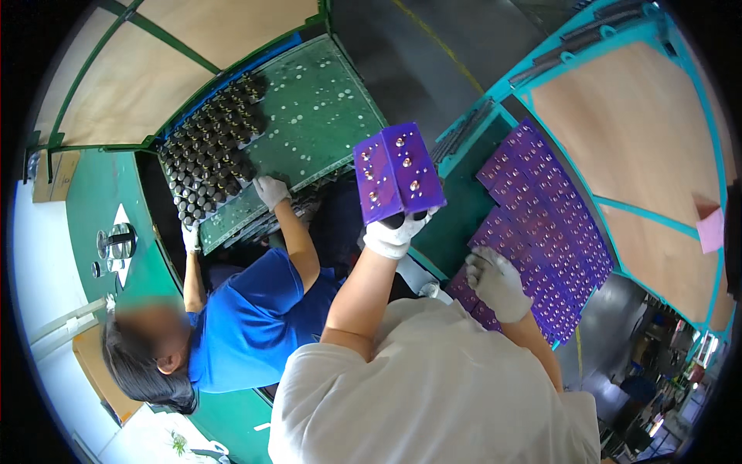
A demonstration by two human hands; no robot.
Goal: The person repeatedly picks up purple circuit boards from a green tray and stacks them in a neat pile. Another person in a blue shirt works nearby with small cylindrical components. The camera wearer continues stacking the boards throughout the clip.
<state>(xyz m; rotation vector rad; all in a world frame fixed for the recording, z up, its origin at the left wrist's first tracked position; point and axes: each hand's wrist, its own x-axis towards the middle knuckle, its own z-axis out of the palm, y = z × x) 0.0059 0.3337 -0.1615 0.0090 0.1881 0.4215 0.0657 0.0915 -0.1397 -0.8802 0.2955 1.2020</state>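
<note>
My gloved left hand [396,233] is raised in front of me, closed from below on a purple box [398,174]. Brass-coloured studs stand out on two of its faces, which meet along a fold or seam; I cannot tell whether it is one piece or two. My gloved right hand [501,284] has its fingers curled at the left edge of several rows of purple boxes [541,232] with similar studs. Whatever lies inside those fingers, if anything, is hidden.
A co-worker in a blue shirt [247,329] sits at my left, gloved hands by a green tray [317,108] holding dark round metal parts [209,155]. A turquoise frame with wooden panels [634,131] borders the boxes. Clear round containers [116,243] stand far left.
</note>
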